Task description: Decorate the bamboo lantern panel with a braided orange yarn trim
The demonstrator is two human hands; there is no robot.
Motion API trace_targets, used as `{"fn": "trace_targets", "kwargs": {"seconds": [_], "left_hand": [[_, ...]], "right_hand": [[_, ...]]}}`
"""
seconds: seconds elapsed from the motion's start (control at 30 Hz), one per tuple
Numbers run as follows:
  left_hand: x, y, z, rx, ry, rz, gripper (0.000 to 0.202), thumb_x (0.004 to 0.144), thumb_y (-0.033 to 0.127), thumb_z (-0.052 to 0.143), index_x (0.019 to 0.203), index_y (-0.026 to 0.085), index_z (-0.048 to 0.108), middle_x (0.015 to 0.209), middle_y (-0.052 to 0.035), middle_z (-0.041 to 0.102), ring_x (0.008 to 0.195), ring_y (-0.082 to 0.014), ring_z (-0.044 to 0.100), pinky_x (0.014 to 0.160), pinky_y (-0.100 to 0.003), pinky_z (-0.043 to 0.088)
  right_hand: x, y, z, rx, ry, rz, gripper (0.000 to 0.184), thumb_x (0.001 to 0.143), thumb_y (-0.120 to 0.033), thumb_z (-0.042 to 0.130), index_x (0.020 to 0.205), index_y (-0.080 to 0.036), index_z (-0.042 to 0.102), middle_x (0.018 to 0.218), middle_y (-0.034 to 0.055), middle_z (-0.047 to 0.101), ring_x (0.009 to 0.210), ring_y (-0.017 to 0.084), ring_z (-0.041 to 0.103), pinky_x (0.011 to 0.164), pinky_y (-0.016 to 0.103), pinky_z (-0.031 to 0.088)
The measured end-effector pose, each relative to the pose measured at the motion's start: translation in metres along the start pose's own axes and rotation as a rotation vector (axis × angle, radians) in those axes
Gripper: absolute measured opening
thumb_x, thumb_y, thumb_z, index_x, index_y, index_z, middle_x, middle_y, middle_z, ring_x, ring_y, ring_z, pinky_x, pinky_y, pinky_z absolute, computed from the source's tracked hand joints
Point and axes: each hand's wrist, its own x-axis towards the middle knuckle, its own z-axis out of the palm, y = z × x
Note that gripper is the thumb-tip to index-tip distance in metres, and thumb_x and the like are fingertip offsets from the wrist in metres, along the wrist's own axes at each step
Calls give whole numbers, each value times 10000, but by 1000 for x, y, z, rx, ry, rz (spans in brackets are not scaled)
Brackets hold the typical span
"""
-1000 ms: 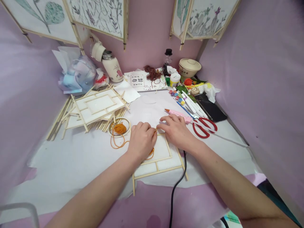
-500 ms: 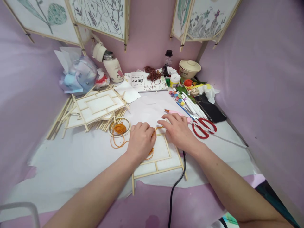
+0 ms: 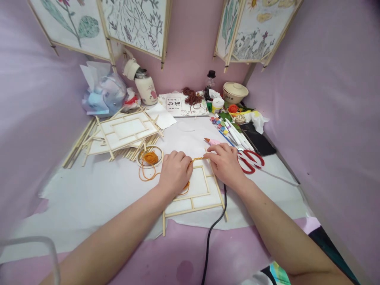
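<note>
A wooden stick frame [image 3: 192,209] backed with white paper lies on the table in front of me. Along its far edge runs a twisted length of orange yarn [image 3: 198,159], stretched between my two hands. My left hand [image 3: 176,172] is closed on the yarn's left part, its fingertips hidden under the knuckles. At the frame's far right corner, my right hand [image 3: 225,162] pinches the yarn's other end beside a stick. Loose yarn loops lie under my left hand. Left of it, an orange yarn ball [image 3: 151,158] sits in a round ring, its strand trailing towards that hand.
Red-handled scissors [image 3: 251,161] and a pink glue gun [image 3: 212,141] lie near my right hand. A black cable [image 3: 208,241] hangs over the front edge. Paper-backed frames [image 3: 127,130] are stacked back left. Markers [image 3: 234,132], a phone [image 3: 261,140] and a bottle [image 3: 145,88] stand or lie farther back.
The view has shifted slightly. More of the twisted orange yarn shows between my hands, which look a little farther apart. Both hands stay at the frame's far edge.
</note>
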Motion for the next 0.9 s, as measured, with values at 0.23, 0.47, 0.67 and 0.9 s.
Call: {"fn": "trace_targets", "kwargs": {"seconds": [0.23,0.47,0.67,0.9], "left_hand": [[0,0,1,16,-8,-17,164,905,236,516,877,187,669,865,-81,649,878,-254,540,729,-389,331],[1,0,1,3,-19,-9,181,912,230,505,867,184,674,847,-73,646,867,-249,541,719,-387,330],[1,1,0,-6,-42,-30,171,894,204,501,871,175,669,856,-76,652,869,-251,547,725,-387,341],[1,1,0,-35,-65,-3,194,909,252,512,795,177,651,814,-63,659,838,-235,560,714,-373,339]], "right_hand": [[0,-6,0,-5,17,-3,348,873,-81,513,1126,-252,680,1217,70,626,1142,255,429,865,407,268],[2,-16,4,4,-48,-61,363,886,-93,512,1160,-277,665,1250,72,612,1166,258,413,878,414,259],[4,-18,3,-20,-80,-92,323,939,-143,481,1174,-283,652,1266,77,598,1163,257,412,873,422,251],[3,-18,5,-37,-105,-95,298,957,-173,470,1153,-297,657,1256,61,601,1157,259,423,849,424,260]]}}
